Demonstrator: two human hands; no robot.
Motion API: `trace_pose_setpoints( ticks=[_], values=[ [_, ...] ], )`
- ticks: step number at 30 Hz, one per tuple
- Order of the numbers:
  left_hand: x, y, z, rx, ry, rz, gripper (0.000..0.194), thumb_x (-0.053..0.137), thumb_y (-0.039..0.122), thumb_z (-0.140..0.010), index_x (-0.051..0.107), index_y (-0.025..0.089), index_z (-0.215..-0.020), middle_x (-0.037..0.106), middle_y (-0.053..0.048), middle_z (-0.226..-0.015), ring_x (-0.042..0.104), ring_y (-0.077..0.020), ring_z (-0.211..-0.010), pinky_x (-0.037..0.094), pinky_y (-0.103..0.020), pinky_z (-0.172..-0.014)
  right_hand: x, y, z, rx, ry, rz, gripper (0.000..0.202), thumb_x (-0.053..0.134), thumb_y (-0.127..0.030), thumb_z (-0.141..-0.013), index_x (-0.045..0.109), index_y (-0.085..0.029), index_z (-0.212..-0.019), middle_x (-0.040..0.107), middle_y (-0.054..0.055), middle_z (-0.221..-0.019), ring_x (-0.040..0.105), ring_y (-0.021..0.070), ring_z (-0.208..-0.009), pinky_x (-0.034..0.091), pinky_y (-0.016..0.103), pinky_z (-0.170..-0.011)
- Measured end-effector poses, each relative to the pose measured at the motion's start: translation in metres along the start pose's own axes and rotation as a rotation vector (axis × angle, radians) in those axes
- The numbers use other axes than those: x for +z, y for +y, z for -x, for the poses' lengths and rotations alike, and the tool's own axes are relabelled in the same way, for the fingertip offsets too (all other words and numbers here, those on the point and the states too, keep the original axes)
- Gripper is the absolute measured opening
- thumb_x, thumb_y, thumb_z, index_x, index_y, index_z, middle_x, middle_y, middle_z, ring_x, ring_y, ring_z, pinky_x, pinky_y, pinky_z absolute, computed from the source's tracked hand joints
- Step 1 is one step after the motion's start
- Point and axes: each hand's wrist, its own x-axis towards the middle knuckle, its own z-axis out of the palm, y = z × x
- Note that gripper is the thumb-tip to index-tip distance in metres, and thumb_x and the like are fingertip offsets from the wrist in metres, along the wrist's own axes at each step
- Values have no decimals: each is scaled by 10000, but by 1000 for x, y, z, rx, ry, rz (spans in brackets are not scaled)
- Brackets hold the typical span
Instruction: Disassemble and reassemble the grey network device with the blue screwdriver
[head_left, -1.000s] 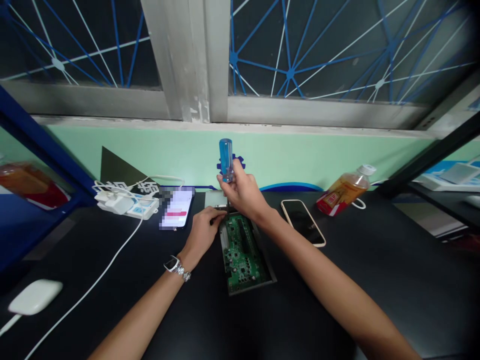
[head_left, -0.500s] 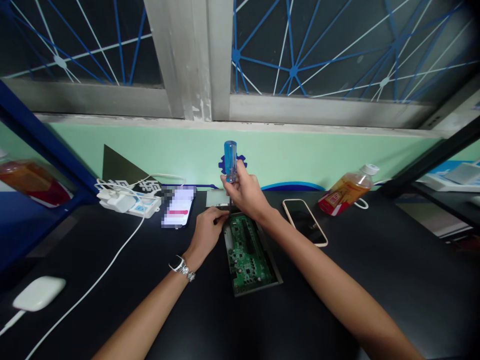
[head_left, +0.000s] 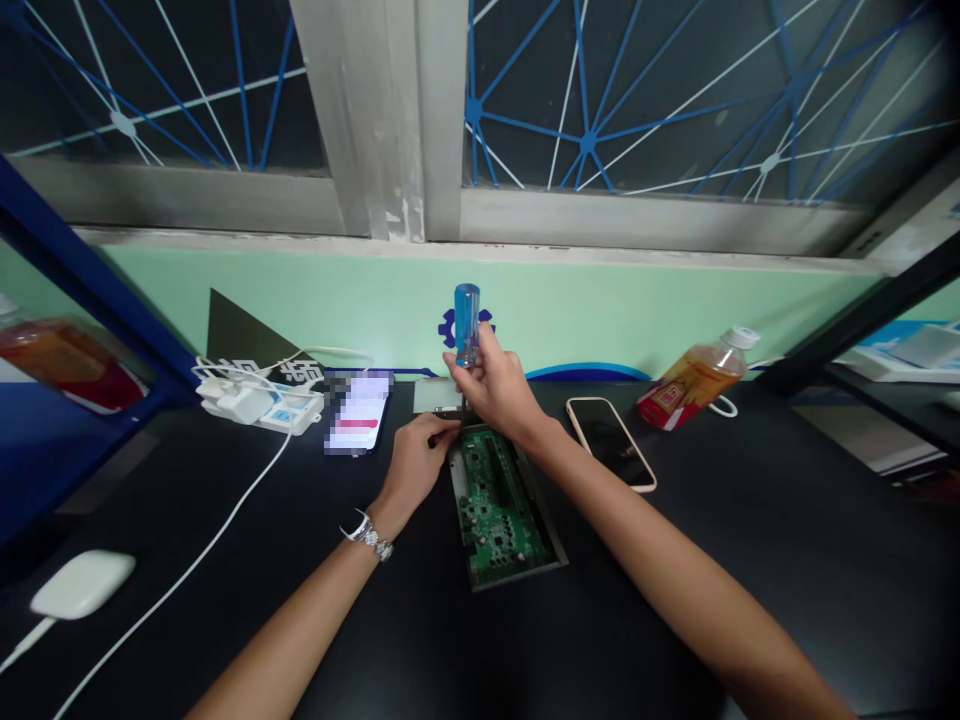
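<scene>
My right hand (head_left: 499, 395) grips a screwdriver (head_left: 466, 325) by its clear blue handle. The tool stands nearly upright, its shaft pointing down at the far left corner of a green circuit board (head_left: 496, 500). That board sits in a shallow metal frame (head_left: 517, 577) on the black desk. My left hand (head_left: 416, 455) is closed at the same corner, fingertips pinched beside the screwdriver's lower end. Whatever the left fingers hold is too small and hidden to make out. The screwdriver's tip is also out of sight.
Right of the board lies a phone in a pale case (head_left: 611, 443), with a tilted drink bottle (head_left: 697, 380) beyond it. To the left are a lit phone (head_left: 361, 415), a power strip (head_left: 296, 408) with white cables and a white charging case (head_left: 84, 585). A wall closes off the back.
The screwdriver's handle has shifted slightly to the right and stands a little straighter, my right hand moving with it. My left hand stays at the board's corner.
</scene>
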Motion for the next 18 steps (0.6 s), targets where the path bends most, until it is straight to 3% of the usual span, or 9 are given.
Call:
trace_pose_setpoints(
  ticks=[12, 18],
  values=[
    [-1, 1, 0, 0, -10, 2, 147, 632, 165, -873, 768, 195, -921, 732, -52, -852, 674, -200, -783, 524, -318, -716, -1, 2, 2, 45, -14, -6, 278, 516, -420, -947, 432, -244, -1145, 608, -34, -631, 589, 164, -540, 409, 287, -556],
    [-6, 7, -2, -27, -55, 67, 204, 590, 184, -897, 700, 196, -1068, 726, -71, -1040, 695, -194, -896, 554, -313, -778, -5, -3, 3, 57, -40, 3, 304, 511, -433, -951, 441, -240, -1175, 600, -22, -657, 568, 166, -564, 423, 299, -591]
  ],
)
